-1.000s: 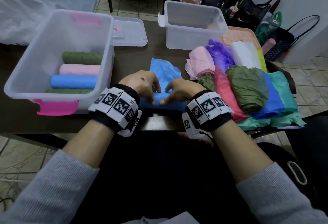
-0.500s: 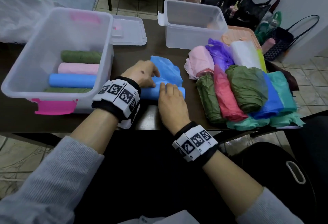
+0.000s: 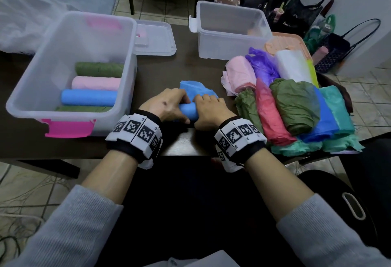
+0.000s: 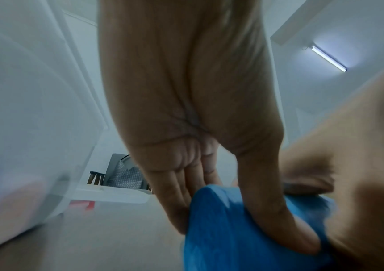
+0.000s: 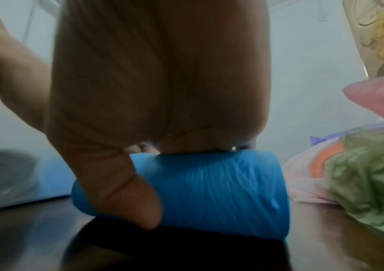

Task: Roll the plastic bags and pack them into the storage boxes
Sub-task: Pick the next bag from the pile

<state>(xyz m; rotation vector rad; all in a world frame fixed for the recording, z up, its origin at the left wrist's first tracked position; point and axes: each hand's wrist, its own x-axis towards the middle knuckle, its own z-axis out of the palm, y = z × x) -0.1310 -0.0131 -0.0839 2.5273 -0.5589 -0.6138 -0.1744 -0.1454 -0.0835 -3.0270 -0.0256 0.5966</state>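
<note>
A blue plastic bag (image 3: 189, 111) lies partly rolled on the dark table (image 3: 186, 146) near its front edge, its loose end (image 3: 194, 89) spread away from me. My left hand (image 3: 167, 107) and right hand (image 3: 211, 108) sit side by side on the roll, fingers curled over its top and thumbs on its near side. The left wrist view shows fingers and thumb pinching the blue roll (image 4: 244, 229). In the right wrist view the thumb presses the roll (image 5: 221, 192). The clear storage box (image 3: 27, 89) at left holds green, pink and blue rolls (image 3: 88, 97).
A pile of unrolled bags (image 3: 296, 106) in pink, purple, white, green, red and blue fills the table's right side. An empty clear box (image 3: 230, 29) stands at the back, a clear lid (image 3: 156, 38) beside the left box. Handbags (image 3: 330, 40) crowd the floor beyond.
Half a second ago my right hand lay flat on the roll with fingers straight; now it curls over it again beside the left hand. The roll is thicker and the loose end shorter.
</note>
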